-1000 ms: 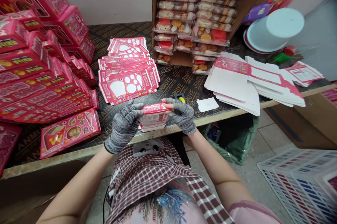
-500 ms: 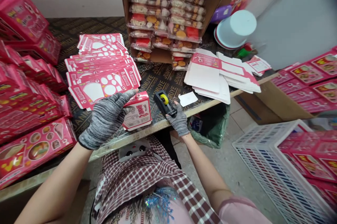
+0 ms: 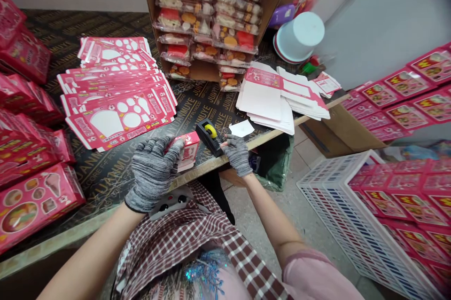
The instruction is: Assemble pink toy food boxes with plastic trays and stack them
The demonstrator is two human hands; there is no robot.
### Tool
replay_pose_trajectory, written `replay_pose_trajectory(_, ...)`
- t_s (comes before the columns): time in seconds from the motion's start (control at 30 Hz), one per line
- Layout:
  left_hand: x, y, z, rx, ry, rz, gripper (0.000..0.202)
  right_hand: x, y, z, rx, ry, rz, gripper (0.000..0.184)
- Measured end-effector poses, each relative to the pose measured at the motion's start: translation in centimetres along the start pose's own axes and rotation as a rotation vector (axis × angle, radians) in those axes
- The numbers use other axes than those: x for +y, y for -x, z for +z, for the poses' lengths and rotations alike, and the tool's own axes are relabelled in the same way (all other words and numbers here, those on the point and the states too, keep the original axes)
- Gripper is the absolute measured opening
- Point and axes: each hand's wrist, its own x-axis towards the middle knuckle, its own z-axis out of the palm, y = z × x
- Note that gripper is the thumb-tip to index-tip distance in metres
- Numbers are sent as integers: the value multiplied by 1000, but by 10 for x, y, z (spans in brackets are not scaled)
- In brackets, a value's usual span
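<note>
My left hand [image 3: 154, 168], in a grey knit glove with bare fingertips, is closed around a small pink-and-white box [image 3: 189, 149] near the table's front edge. The box stands upright, and its left part is hidden behind the fingers. To its right a black tape dispenser [image 3: 208, 138] with a yellow core rests on the table. My right hand [image 3: 238, 155], gloved the same way, is at the dispenser's front end. Its fingers are pinched together on what looks like the end of the tape, though the film itself barely shows. A white card [image 3: 241, 128] lies just beyond that hand.
Flat pink cartons [image 3: 116, 98] are fanned out on the left, beside stacked pink boxes [image 3: 31, 126]. An open cardboard box [image 3: 206, 72] of wrapped packets stands behind. White-backed cartons [image 3: 262, 100] lie right. Below are a green-lined bin [image 3: 282, 163] and a white crate [image 3: 326, 187].
The view has shifted, so most things sit further left. My left hand has turned more upright around the box. My right fingers have drawn back slightly from the dispenser and closed into a pinch.
</note>
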Motion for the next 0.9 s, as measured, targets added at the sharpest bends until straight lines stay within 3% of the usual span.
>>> replay_pose_trajectory(0.2, -7, 2, 2, 10, 10, 22, 26, 12, 23, -7, -16, -217, 290, 28)
replay_pose_trajectory(0.4, -8, 0, 3, -3, 51, -1, 27, 24, 27, 2, 101, 1, 201, 24)
replay_pose_trajectory(0.5, -8, 2, 2, -3, 70, 12, 28, 11, 30, -2, 220, -115, 220, 29)
replay_pose_trajectory(0.57, -8, 2, -1, -19, 61, 53, 30, -12, 36, -4, 228, -274, 258, 30)
replay_pose_trajectory(0.63, -7, 2, -4, -17, 52, 92, 34, -46, 42, -5, 69, -516, 311, 35)
replay_pose_trajectory(0.77, -6, 1, -13, 16, 95, 111, 35, -118, 51, 7, -485, -922, 322, 47)
replay_pose_trajectory(0.83, -5, 2, -15, 2, 125, 100, 32, -141, 51, 16, -651, -1013, 342, 44)
replay_pose_trajectory(0.9, -5, 4, -16, -9, 156, 99, 28, -151, 50, 25, -731, -1060, 395, 41)
